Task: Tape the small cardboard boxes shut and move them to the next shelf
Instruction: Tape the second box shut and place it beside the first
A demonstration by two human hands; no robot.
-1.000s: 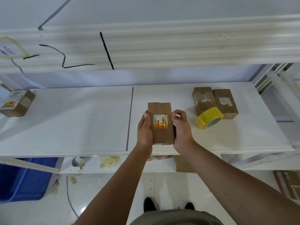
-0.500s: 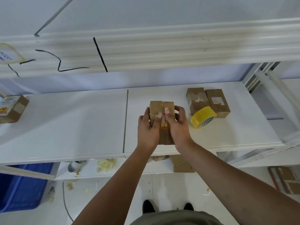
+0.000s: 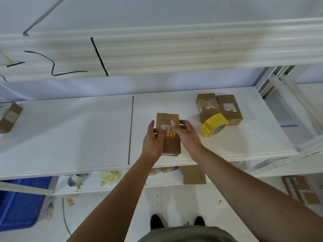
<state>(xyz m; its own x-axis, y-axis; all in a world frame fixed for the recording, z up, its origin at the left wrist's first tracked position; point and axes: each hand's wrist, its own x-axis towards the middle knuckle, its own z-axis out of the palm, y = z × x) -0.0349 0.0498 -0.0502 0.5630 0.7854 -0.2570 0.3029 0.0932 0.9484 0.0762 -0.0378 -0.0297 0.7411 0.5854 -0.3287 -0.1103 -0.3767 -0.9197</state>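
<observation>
The person's left hand point(image 3: 153, 137) is wrapping its fingers point(image 3: 163, 132) around the left side of a small brown cardboard box point(image 3: 170, 142), with the thumb sticking up beside it. The right hand point(image 3: 186, 134) is pressing on the right side of the same box, and one finger is lying across its top face near the little white and orange label point(image 3: 168, 131). Both hands are clamped on this box. The box is lying flat on the white shelf point(image 3: 70, 130), near the front edge, just to the right of the thin dark seam point(image 3: 130, 128) that splits the shelf in two.

A roll of yellow tape point(image 3: 214, 124) is resting on the shelf just to the right of the hands, tipped up on its side. It is leaning against the first of two more boxes. The left spare box point(image 3: 206, 104) and the right spare box point(image 3: 229, 109) are lying side by side, touching each other, farther back on the shelf.

Far off on the left edge of the shelf, one more cardboard box point(image 3: 8, 117) is sitting alone, partly cut off from view.

Under the shelf, a blue bin point(image 3: 21, 203) is sitting on the left, and the person's black shoes point(image 3: 157, 221) are showing on the white floor.
</observation>
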